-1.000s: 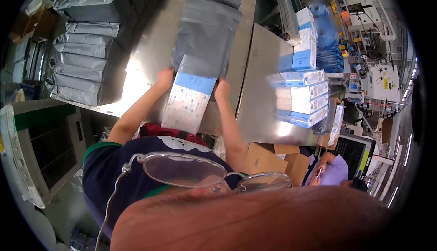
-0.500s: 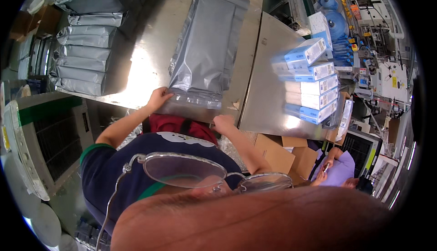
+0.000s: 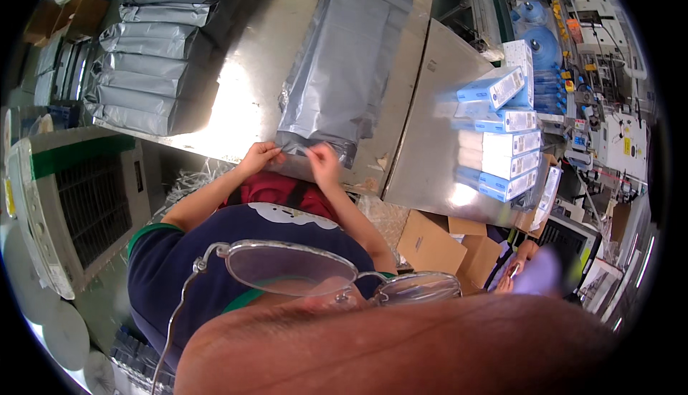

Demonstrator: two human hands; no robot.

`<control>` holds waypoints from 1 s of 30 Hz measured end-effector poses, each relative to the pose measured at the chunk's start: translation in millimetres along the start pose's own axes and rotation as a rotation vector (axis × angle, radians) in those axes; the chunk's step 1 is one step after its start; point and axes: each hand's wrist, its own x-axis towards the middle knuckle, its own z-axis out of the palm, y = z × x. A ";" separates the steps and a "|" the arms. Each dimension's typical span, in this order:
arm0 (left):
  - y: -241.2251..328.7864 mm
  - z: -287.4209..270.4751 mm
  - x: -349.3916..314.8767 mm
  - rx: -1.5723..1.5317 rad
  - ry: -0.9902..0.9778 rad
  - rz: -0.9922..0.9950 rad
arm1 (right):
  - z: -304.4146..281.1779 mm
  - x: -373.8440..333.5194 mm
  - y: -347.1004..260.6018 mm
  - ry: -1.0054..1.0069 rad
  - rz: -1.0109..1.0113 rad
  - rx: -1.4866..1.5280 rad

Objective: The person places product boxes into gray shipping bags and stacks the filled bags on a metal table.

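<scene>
Left hand (image 3: 263, 158) and right hand (image 3: 325, 165) pinch the grey poly mailer's (image 3: 345, 69) near edge. Closing appears underway; next move needs even tension.

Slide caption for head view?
Left hand and right hand at the near end of a gray plastic bag on a metal table; stacked boxes at right.

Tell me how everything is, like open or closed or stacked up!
Left hand: fingertips pinched at the gray bag's near end
Right hand: fingers bent at that end; grip unclear
Gray bag: lying down, wrinkled
Gray packages: bulging, packed close together
Blue-and-white boxes: stacked, top one askew
Cardboard box: open, flaps out
Glasses: unfolded, worn
</scene>
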 end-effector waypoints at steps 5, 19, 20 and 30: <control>45.0 -1.0 -10.5 1.147 0.401 0.568 | -164.8 -151.7 81.9 -0.694 -0.185 -1.156; 85.4 -26.1 85.6 0.383 0.366 0.259 | -110.6 84.0 22.4 0.225 -0.181 -0.358; 80.3 -24.3 103.3 0.322 0.435 0.186 | -102.2 91.9 27.5 0.275 -0.119 -0.356; 131.8 3.0 113.0 -0.684 0.036 -0.190 | -88.1 115.6 6.1 -0.443 0.154 -0.529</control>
